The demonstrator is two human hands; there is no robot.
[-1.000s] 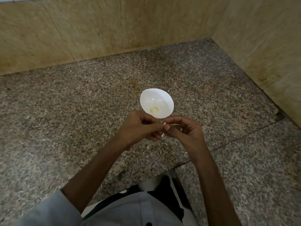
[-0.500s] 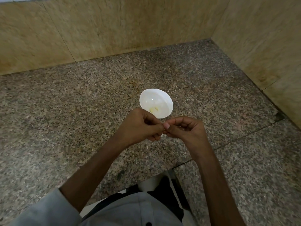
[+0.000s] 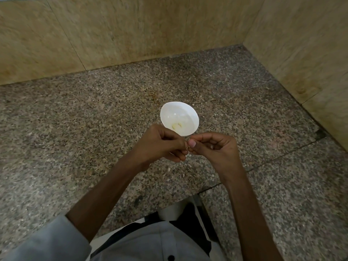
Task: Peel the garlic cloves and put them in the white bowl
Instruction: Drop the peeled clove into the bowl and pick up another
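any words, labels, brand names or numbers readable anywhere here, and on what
None can be read.
The white bowl is plain.
The granite counter and wall tiles carry no print.
The grey shirt shows only dark buttons, no lettering.

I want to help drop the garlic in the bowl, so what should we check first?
1. Clove held: ok; the left hand and right hand both pinch the garlic clove.
2. Skin all off: cannot tell; it is mostly hidden.
3. Upright white bowl nearby: ok; it sits just beyond the hands.
4. Room inside: ok; only two peeled cloves lie in it.
5. Tidy counter: not ok; peel scraps lie below the hands.
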